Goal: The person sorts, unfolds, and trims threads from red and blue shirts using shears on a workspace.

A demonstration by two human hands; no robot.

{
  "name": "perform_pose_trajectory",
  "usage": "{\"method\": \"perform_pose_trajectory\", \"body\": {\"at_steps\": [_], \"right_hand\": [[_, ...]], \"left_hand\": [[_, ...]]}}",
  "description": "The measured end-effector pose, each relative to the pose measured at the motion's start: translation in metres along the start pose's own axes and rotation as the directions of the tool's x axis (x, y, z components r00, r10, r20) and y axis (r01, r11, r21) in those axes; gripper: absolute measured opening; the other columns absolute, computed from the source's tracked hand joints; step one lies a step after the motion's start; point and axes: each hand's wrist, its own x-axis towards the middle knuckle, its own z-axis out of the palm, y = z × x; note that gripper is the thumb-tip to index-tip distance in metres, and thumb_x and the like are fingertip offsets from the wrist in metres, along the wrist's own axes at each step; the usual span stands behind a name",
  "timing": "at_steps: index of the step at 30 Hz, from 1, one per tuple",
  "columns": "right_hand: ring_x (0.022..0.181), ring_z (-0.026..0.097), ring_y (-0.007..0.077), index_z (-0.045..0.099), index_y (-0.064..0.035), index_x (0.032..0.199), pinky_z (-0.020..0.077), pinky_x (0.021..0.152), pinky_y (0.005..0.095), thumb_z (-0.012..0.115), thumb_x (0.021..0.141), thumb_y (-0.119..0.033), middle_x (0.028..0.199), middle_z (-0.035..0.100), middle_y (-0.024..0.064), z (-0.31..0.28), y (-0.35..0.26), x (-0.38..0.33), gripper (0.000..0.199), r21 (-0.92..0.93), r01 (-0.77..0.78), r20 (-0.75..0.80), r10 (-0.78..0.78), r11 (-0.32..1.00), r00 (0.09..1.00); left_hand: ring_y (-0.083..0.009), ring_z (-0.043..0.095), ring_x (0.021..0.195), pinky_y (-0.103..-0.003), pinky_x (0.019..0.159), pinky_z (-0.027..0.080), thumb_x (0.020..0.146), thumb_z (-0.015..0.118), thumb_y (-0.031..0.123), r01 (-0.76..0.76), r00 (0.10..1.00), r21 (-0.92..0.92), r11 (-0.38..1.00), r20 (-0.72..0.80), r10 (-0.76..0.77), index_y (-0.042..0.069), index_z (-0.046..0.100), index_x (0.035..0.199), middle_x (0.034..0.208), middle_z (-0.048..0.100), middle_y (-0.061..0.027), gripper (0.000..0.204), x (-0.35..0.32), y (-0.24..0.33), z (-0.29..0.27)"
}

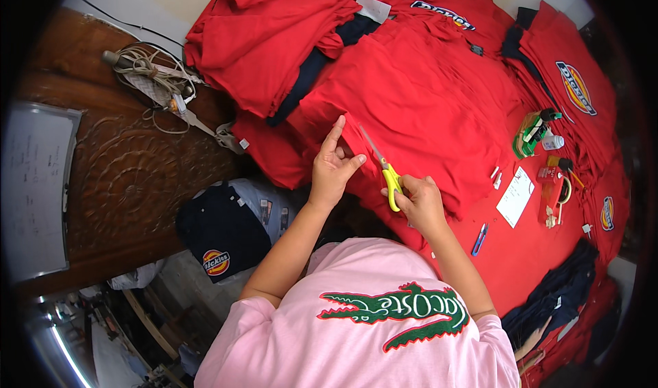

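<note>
The middle is bright, and the red cloth (425, 107) looks clear. All around, the edges turn black. The white board (41, 196) bends near the rim. A white streak (70, 360) glares at the lower left.

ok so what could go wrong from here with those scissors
The scissors in the right hand point up close to the left hand, so a slip might nick its fingers. Their blades also show against red fabric, which could perhaps get snipped by accident.
</note>
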Motion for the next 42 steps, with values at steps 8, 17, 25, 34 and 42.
{"method": "perform_pose_trajectory", "body": {"at_steps": [8, 17, 25, 34, 42], "right_hand": [[0.053, 0.053, 0.0277, 0.067, -0.0036, 0.08, 0.0429, 0.069, 0.0381, 0.082, 0.084, -0.024, 0.058, 0.057, 0.0099, -0.003, -0.025, 0.02, 0.025, 0.216, -0.193, 0.008, 0.196, 0.957, 0.981], [0.057, 0.056, 0.0292, 0.066, -0.0055, 0.078, 0.0384, 0.065, 0.0413, 0.086, 0.073, -0.035, 0.06, 0.058, 0.0099, 0.003, -0.037, 0.028, 0.036, -0.122, 0.102, -0.025, -0.106, 0.987, 0.994], [0.06, 0.058, 0.0284, 0.065, -0.0061, 0.078, 0.0379, 0.065, 0.041, 0.086, 0.074, -0.036, 0.062, 0.058, 0.0099, 0.009, -0.037, 0.037, 0.037, -0.163, 0.121, -0.054, -0.132, 0.979, 0.99], [0.058, 0.056, 0.0303, 0.064, -0.0048, 0.075, 0.0388, 0.065, 0.0407, 0.084, 0.079, -0.029, 0.061, 0.058, 0.0119, 0.012, -0.026, 0.039, 0.032, -0.095, 0.096, -0.012, -0.097, 0.991, 0.995], [0.057, 0.053, 0.0298, 0.059, -0.0051, 0.073, 0.0383, 0.066, 0.0401, 0.085, 0.076, -0.03, 0.059, 0.055, 0.0108, 0.005, -0.035, 0.047, 0.035, -0.086, 0.136, -0.009, -0.137, 0.987, 0.991]], "left_hand": [[-0.0118, 0.059, 0.123, -0.027, 0.102, 0.052, 0.095, 0.064, -0.01, -0.061, 0.997, 0.101, 0.993, -0.049, 0.066, 0.0, 0.039, 0.158, 0.158, 0.048, -0.0096, 0.069, 0.013, 0.011, -0.022], [-0.0148, 0.061, 0.124, -0.031, 0.107, 0.051, 0.09, 0.065, -0.016, -0.106, 0.994, 0.137, 0.985, 0.007, 0.106, -0.001, 0.046, 0.153, 0.141, 0.061, -0.011, 0.067, 0.022, 0.024, -0.03], [-0.0172, 0.06, 0.128, -0.031, 0.105, 0.053, 0.086, 0.066, -0.021, -0.048, 0.997, 0.178, 0.983, 0.063, 0.037, 0.002, 0.037, 0.159, 0.149, 0.055, -0.0115, 0.082, 0.029, 0.025, -0.035], [-0.0177, 0.058, 0.131, -0.032, 0.107, 0.053, 0.087, 0.07, -0.017, -0.17, 0.985, 0.234, 0.957, 0.083, 0.154, 0.002, 0.038, 0.158, 0.152, 0.051, -0.0113, 0.081, 0.038, 0.021, -0.038], [-0.0205, 0.054, 0.136, -0.033, 0.107, 0.055, 0.085, 0.067, -0.02, -0.114, 0.993, 0.169, 0.979, 0.059, 0.105, 0.005, 0.031, 0.161, 0.159, 0.039, -0.0107, 0.088, 0.039, 0.034, -0.03]]}}
